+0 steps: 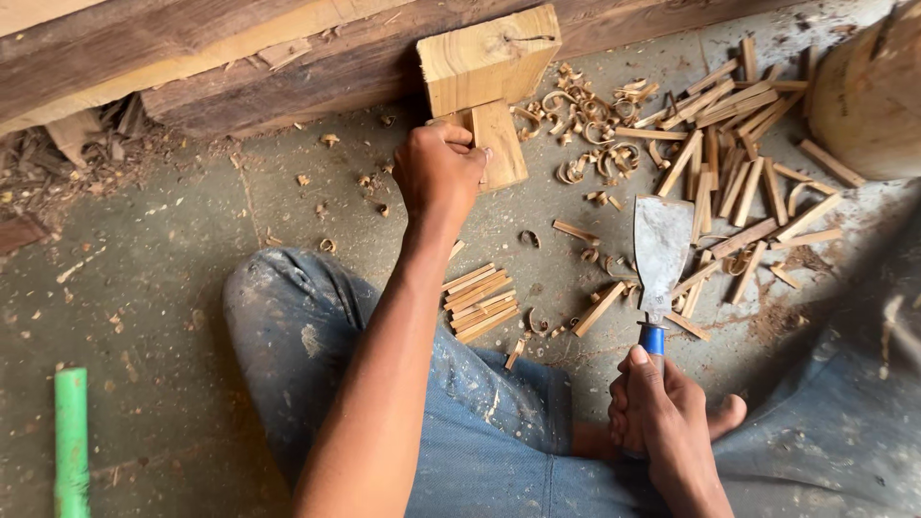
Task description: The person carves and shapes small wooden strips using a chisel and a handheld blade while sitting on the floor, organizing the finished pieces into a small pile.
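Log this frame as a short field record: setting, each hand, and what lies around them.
setting: person seated on a concrete floor
left hand: grips a small wood piece against a wood block
right hand: holds a blue-handled cleaver, blade raised away from the body
nearby: split sticks, stacked sticks, shavings, green pipe
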